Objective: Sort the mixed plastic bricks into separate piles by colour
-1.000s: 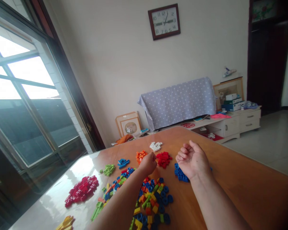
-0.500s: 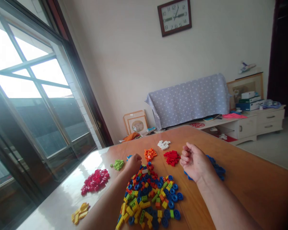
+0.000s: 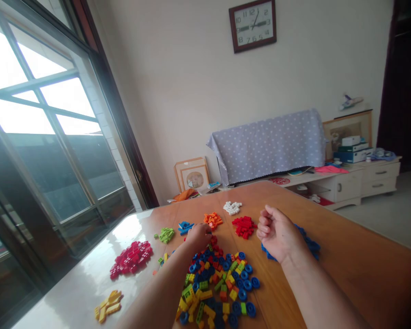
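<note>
My left hand [image 3: 199,236] reaches down at the far end of a mixed pile of toy building bricks [image 3: 214,283]. Its fingers are bent together at the bricks, and whatever they pinch is hidden. Yellow, green, orange, red and blue pieces make up the pile, with many round blue ones on its right side. To the right, my right hand [image 3: 276,234] hovers with curled fingers, palm turned inward; its contents do not show. Beside and behind it is a heap of blue bricks [image 3: 308,242], partly covered. Red bricks [image 3: 244,226] lie just left of that hand.
Sorted heaps lie around the pile: white [image 3: 232,208], orange [image 3: 213,220], light blue [image 3: 185,227], green [image 3: 165,235], crimson [image 3: 131,259] and yellow bricks [image 3: 108,305]. The wooden table [image 3: 349,269] ends before a low white cabinet [image 3: 351,187]. A window stands at left.
My left hand has moved right, from beside the light blue bricks to the far end of the pile, uncovering that heap. My right hand stays nearly still. The view has shifted slightly.
</note>
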{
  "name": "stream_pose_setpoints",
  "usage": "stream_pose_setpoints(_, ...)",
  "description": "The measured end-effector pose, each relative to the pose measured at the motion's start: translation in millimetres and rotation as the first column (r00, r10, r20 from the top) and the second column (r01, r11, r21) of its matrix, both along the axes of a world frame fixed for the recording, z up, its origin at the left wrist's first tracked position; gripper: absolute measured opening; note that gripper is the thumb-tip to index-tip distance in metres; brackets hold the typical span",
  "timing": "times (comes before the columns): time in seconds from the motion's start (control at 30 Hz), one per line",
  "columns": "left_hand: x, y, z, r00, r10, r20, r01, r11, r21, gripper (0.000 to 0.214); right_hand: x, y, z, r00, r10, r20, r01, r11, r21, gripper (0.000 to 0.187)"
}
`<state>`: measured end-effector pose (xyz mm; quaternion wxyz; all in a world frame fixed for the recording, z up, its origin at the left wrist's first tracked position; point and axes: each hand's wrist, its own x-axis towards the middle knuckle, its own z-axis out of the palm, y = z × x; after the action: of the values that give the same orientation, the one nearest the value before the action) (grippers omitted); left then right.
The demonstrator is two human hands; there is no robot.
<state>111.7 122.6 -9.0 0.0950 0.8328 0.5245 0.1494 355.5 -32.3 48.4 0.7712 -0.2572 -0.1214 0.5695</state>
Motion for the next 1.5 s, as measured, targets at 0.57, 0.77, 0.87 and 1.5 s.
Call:
stream_pose_setpoints(0.57, -42.0, -12.1, 6.6, 0.937, 0.029, 0.349, 0.02, 0.99, -0.138, 0.046, 0.6, 0.5, -2.2, 1.0, 0.018, 0.006, -0.018, 1.0, 0.007, 0.022)
stream_pose_setpoints(0.77, -48.6, -25.3, 9.7, 0.927, 0.026, 0.374, 0.016, 0.994, -0.108, 0.034, -0.2, -0.9, -0.9, 0.999, 0.03, 0.013, -0.03, 1.0, 0.001, 0.021)
stream_pose_setpoints(0.87, -52.9, -34.1, 13.2, 0.929, 0.025, 0.37, 0.01, 0.996, -0.093, 0.023, -2.2, -1.1, -0.2, 0.999, 0.025, 0.022, -0.024, 1.0, -0.007, 0.021)
stream_pose_setpoints(1.5, 69.1, -105.4, 15.0, 0.885, -0.297, 0.358, 0.335, 0.941, -0.048, 0.025, 42.6, -17.7, 11.5, 0.92, -0.373, -0.121, 0.377, 0.926, 0.014, 0.023)
